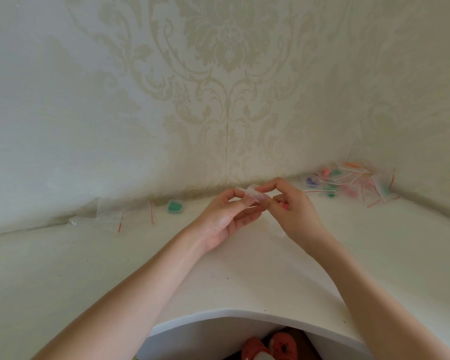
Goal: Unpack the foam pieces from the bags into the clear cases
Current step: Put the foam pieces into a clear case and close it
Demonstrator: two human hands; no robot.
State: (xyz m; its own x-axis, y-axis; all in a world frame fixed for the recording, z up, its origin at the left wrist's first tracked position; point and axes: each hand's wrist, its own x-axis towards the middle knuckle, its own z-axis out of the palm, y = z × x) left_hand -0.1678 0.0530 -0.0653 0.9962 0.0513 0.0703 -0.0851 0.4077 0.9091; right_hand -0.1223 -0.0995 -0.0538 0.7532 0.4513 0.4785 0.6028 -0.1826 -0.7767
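Above the white table [89,268], both hands pinching a clear case [253,194], pink foam piece [285,206] half hidden in right hand [294,211]

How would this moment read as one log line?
left hand: holds clear case | right hand: pinches case, pink foam | full bags: right

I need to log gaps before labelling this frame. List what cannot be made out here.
- Head view: the clear piece pinched between left hand and right hand; case or bag, too transparent to tell.
- The pink bit in the right hand: mostly hidden by fingers.
- Bag pile at the far right: count and contents too small, overlapping.
- Orange items under the table: cut off by the bottom edge.
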